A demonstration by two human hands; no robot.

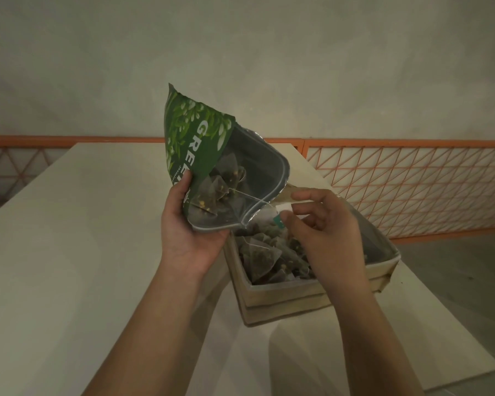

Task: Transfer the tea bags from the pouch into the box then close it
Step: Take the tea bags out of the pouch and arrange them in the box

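My left hand (189,232) grips the green tea pouch (195,144) near its open mouth and holds it tilted over the box. Several pyramid tea bags (220,187) lie inside the pouch's silver lining. My right hand (326,232) pinches a tea bag's paper tag (282,212); its string (249,197) runs back into the pouch. Below stands the open wooden box (283,292), with several tea bags (269,255) in it. Its lid (375,241) leans back on the right, partly hidden by my right hand.
The box stands on a pale table (69,252) whose right edge runs close beside it. Behind is an orange wire-mesh railing (412,181) and a plain wall. The floor (455,275) lies to the right of the table.
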